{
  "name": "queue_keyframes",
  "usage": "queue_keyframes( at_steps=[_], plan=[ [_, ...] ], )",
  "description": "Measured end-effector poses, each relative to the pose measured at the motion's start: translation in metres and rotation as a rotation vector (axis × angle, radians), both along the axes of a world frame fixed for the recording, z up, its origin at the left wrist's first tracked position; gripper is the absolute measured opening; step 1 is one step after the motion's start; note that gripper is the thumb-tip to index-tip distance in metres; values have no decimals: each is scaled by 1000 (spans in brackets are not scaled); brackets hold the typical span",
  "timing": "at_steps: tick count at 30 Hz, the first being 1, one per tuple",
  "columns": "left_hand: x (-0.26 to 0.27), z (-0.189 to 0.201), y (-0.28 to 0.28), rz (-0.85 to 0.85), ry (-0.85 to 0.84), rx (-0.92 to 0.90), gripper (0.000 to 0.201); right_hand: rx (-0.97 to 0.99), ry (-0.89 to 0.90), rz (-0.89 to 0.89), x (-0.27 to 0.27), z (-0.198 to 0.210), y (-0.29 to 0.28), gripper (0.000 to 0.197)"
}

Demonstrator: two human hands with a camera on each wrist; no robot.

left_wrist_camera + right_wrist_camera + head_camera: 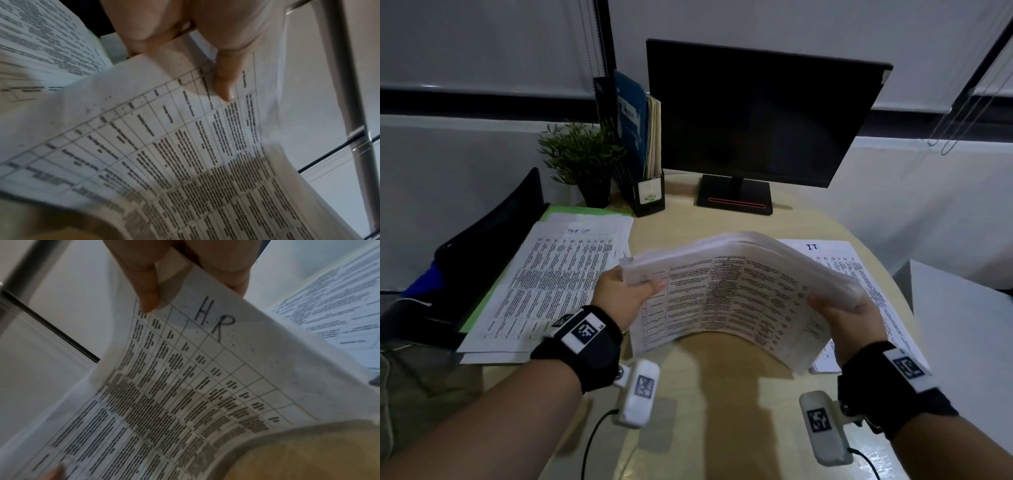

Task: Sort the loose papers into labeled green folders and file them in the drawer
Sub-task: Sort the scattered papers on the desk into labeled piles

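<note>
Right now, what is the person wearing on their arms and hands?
Both forearms are bare, with no sleeves or gloves. The left hand and right hand each have a wide black wrist strap bearing a white tag printed with a black square code. A white camera pod, also code-marked, hangs from each wrist, trailing a thin black cable.

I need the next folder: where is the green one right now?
In the head view, the green folder lies at the desk's left, under a spread of printed papers, just in front of the potted plant.
</note>
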State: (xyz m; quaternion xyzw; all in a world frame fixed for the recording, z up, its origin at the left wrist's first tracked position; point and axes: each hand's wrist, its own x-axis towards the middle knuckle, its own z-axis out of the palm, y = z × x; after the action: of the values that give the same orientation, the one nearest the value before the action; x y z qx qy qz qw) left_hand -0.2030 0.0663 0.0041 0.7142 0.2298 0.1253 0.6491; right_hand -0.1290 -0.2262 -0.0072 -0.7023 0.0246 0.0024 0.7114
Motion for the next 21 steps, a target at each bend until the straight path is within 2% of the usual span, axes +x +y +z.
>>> queue_keyframes(
  at_steps=[5, 6, 8, 10, 14, 18, 21],
  plan=[
    [-2, 13, 9, 13, -82, 72, 17, 86, -85, -21, 5, 9, -5, 27],
    [-4, 15, 9, 21, -83, 73, 19, 107, -80, -7, 6, 11, -5, 39],
    [-4, 16, 11, 56, -87, 25, 27, 138, -64, 22, 8, 12, -3, 75],
    [-3, 15, 12, 103, -86, -52, 31, 167, -56, 24, 9, 10, -1, 89],
    [-1, 16, 8, 234, -63, -117, 26, 129, -24, 40, 9, 10, 1, 75],
    [3, 21, 5, 241, -25, -144, 17, 31, 11, 62, 6, 11, 1, 69],
    [4, 21, 8, 252, -46, -113, 11, 20, -33, 58, 5, 10, -1, 37]
  ],
)
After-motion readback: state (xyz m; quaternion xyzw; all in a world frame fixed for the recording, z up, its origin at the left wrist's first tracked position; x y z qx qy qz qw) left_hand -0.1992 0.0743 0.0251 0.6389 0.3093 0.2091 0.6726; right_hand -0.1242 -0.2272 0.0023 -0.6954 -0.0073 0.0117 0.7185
